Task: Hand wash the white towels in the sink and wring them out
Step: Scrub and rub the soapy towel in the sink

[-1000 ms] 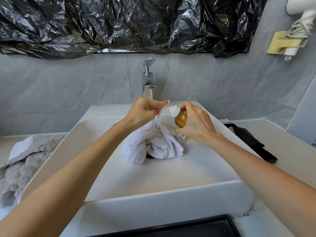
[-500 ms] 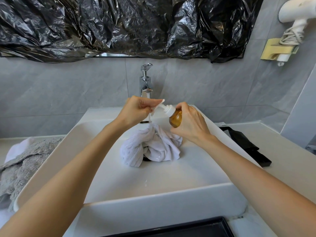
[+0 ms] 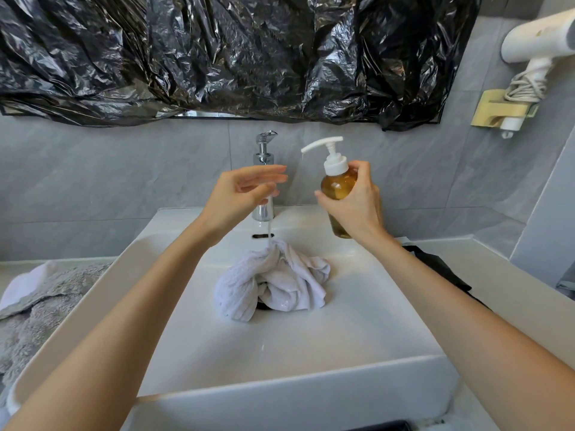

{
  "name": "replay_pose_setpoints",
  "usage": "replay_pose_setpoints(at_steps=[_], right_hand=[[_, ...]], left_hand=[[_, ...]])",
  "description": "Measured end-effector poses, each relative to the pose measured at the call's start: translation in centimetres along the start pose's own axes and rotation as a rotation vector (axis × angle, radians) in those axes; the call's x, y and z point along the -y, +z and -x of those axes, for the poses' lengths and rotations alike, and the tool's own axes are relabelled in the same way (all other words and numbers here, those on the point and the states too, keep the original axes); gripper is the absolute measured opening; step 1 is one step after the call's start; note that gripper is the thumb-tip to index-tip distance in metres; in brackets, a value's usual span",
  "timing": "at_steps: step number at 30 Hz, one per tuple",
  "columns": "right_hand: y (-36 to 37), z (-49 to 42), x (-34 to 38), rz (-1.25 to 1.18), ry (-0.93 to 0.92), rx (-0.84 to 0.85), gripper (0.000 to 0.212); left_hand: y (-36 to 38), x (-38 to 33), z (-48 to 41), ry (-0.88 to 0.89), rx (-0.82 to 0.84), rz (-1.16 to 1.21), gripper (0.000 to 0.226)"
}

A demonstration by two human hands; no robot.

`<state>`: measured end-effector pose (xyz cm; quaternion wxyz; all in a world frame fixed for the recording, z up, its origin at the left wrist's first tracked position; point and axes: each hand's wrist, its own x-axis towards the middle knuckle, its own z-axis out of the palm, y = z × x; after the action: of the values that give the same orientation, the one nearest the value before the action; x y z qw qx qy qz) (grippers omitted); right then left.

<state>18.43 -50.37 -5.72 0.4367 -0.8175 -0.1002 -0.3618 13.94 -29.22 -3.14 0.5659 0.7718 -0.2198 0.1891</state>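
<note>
A crumpled black plastic sheet (image 3: 217, 57) covers the mirror on the grey tiled wall. A white hair dryer (image 3: 538, 38) hangs at the upper right. A grey fluffy towel (image 3: 40, 309) lies on the counter at the left, and a black cloth (image 3: 435, 269) lies at the right.

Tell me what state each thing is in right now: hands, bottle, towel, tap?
Left hand: open, fingers relaxed, holding nothing, raised above the sink.
Right hand: grips the soap bottle.
Soap bottle: upright, held in the air, pump up, amber liquid inside.
White towel: wet, bunched in the basin.
Tap: running, thin stream onto the towel.
Sink: wet, not filled.
Grey towel: crumpled on the counter.
</note>
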Motion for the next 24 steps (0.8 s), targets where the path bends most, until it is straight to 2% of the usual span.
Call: replay_pose_setpoints(at_steps=[4,14,21,24], right_hand=[[1.8,-4.0,0.2,-0.191,0.129,-0.077,0.068],[9.3,-6.4,-3.3,-0.370,0.330,-0.007,0.071],[11.6,-6.5,-4.5,-0.340,0.289,0.016,0.074],[11.4,-6.4,-4.5,-0.248,0.287,0.038,0.074]], left_hand=[[-0.2,0.2,0.0,-0.066,0.063,-0.005,0.029],[-1.0,0.8,-0.2,-0.151,0.235,-0.200,0.020],[-1.4,1.9,-0.5,-0.168,0.269,-0.281,0.018],[-1.5,2.5,-0.6,-0.188,0.262,-0.299,0.018]])
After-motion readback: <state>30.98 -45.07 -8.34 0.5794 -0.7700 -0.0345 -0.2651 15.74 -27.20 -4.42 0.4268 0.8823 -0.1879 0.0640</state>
